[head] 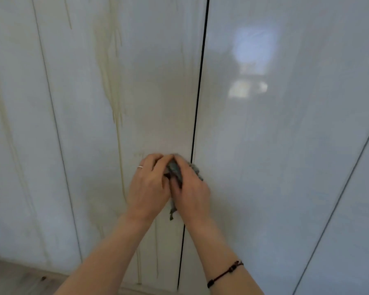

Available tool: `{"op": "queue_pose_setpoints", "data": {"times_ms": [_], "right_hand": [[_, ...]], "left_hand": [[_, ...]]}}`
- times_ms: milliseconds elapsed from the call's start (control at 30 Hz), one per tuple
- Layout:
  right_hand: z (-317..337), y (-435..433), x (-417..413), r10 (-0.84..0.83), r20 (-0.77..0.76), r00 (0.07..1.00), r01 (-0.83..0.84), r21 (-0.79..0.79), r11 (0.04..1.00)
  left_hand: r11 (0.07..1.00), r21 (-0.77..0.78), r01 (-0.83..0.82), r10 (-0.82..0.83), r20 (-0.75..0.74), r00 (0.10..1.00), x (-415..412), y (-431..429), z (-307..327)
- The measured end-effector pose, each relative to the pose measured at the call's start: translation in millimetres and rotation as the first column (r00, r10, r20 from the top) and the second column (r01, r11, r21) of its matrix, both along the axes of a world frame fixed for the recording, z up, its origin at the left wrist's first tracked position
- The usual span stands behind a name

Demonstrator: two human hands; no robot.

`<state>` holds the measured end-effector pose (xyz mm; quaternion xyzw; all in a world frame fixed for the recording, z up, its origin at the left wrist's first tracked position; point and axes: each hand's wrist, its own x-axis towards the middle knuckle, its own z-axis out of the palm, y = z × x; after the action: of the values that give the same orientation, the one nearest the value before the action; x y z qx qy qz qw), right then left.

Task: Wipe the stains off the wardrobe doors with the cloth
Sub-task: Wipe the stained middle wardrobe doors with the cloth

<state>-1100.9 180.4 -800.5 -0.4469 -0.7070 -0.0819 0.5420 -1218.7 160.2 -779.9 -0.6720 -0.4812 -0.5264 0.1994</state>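
Glossy white wardrobe doors (149,86) fill the view. Yellowish drip stains (113,96) run down the middle door, and fainter streaks mark the left door (13,133). A small grey cloth (174,169) is bunched between both hands, close to the dark gap (197,103) between two doors. My left hand (148,186) grips the cloth from the left, fingers curled over it. From the right, my right hand (192,192) holds it too, and a corner of cloth hangs below the hands. Most of the cloth is hidden by the fingers.
The right door (285,145) reflects a bright window and looks free of streaks. A further door edge (339,199) slants at the far right. A strip of wooden floor (19,277) shows at the bottom left.
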Motion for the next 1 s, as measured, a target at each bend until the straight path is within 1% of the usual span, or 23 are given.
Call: {"op": "queue_pose_setpoints", "data": {"times_ms": [100,167,200,233,300,367,400,433,467,500,567,633,667,700,733,767,800,833,867,900,933,967,1000], "right_hand": [[34.8,4.6,18.8,-0.051,-0.186,0.981,0.059,0.036,0.998],[29.5,7.6,19.8,-0.074,-0.247,0.966,0.093,0.066,0.993],[17.1,8.7,16.2,-0.066,-0.254,0.965,0.081,0.049,0.996],[-0.1,9.8,13.0,-0.043,-0.211,0.976,0.051,0.033,0.998],[-44.8,12.2,9.5,-0.012,-0.019,1.0,0.012,0.033,0.999],[-84.3,12.2,11.2,0.015,0.201,0.98,-0.016,0.0,1.0],[-96.2,12.3,13.1,0.034,0.285,0.958,-0.031,-0.016,0.999],[-100.2,13.3,13.6,0.052,0.334,0.941,-0.049,-0.019,0.999],[-91.8,14.3,13.3,0.053,0.333,0.941,-0.055,-0.005,0.998],[-77.1,15.7,10.6,0.044,0.272,0.961,-0.053,0.026,0.998],[-31.1,15.3,11.5,0.008,0.04,0.999,-0.012,0.093,0.996],[3.6,22.2,15.0,-0.036,-0.191,0.981,0.063,0.136,0.989],[7.4,24.8,15.7,-0.059,-0.23,0.971,0.097,0.161,0.982],[3.4,25.7,14.5,-0.095,-0.211,0.973,0.14,0.21,0.968],[-14.9,26.8,12.3,-0.141,-0.121,0.983,0.169,0.265,0.949],[-43.0,27.2,11.3,-0.153,0.015,0.988,0.142,0.299,0.944],[-76.0,25.7,9.6,-0.124,0.164,0.979,0.075,0.279,0.957],[-107.2,20.1,8.3,-0.073,0.296,0.953,0.01,0.209,0.978],[-131.0,14.8,8.9,-0.025,0.388,0.921,-0.029,0.133,0.991],[-141.2,11.4,11.2,0.009,0.449,0.894,-0.047,0.073,0.996],[-139.1,10.7,14.4,0.02,0.478,0.878,-0.054,0.058,0.997],[-124.5,12.5,16.6,0.005,0.457,0.889,-0.049,0.086,0.995],[-104.5,15.5,13.1,-0.034,0.398,0.917,-0.026,0.143,0.989]], "left_hand": [[1.0,0.012,-0.013,0.012,0.049,0.999,-0.4,4.2,9.5],[1.0,-0.007,0.001,-0.001,0.107,0.994,0.8,7.8,11.0],[1.0,-0.012,0.014,-0.012,0.125,0.992,0.6,8.8,9.3],[1.0,-0.01,0.024,-0.022,0.137,0.99,0.5,9.7,7.2],[1.0,-0.022,0.017,-0.013,0.161,0.987,-2.6,11.2,1.2],[0.999,-0.048,-0.015,0.024,0.191,0.981,-9.6,12.9,-6.2],[0.998,-0.059,-0.032,0.044,0.201,0.979,-13.6,13.7,-9.5],[0.996,-0.069,-0.049,0.063,0.208,0.976,-19.0,15.2,-13.4],[0.995,-0.072,-0.063,0.077,0.206,0.976,-23.0,17.0,-15.7],[0.995,-0.073,-0.073,0.087,0.198,0.976,-28.3,18.6,-19.2],[0.995,-0.067,-0.079,0.09,0.175,0.981,-32.4,21.0,-21.1],[0.993,-0.085,-0.081,0.092,0.138,0.986,-34.1,23.7,-28.4],[0.993,-0.09,-0.078,0.088,0.115,0.989,-33.6,23.7,-33.1],[0.993,-0.089,-0.076,0.083,0.074,0.994,-33.6,24.0,-35.0],[0.994,-0.079,-0.072,0.073,0.017,0.997,-34.2,22.7,-37.3],[0.996,-0.063,-0.069,0.066,-0.044,0.997,-35.5,22.0,-37.9],[0.997,-0.051,-0.065,0.061,-0.085,0.995,-38.2,19.7,-36.8],[0.997,-0.046,-0.065,0.061,-0.095,0.994,-43.3,17.0,-34.3],[0.997,-0.037,-0.071,0.067,-0.091,0.994,-49.7,16.3,-31.5],[0.997,-0.017,-0.082,0.08,-0.08,0.994,-56.9,14.8,-28.1],[0.996,0.009,-0.091,0.091,-0.077,0.993,-64.4,13.5,-25.8],[0.994,0.036,-0.099,0.102,-0.095,0.99,-72.0,13.5,-23.5],[0.993,0.061,-0.101,0.108,-0.127,0.986,-83.2,14.8,-23.8]]}}
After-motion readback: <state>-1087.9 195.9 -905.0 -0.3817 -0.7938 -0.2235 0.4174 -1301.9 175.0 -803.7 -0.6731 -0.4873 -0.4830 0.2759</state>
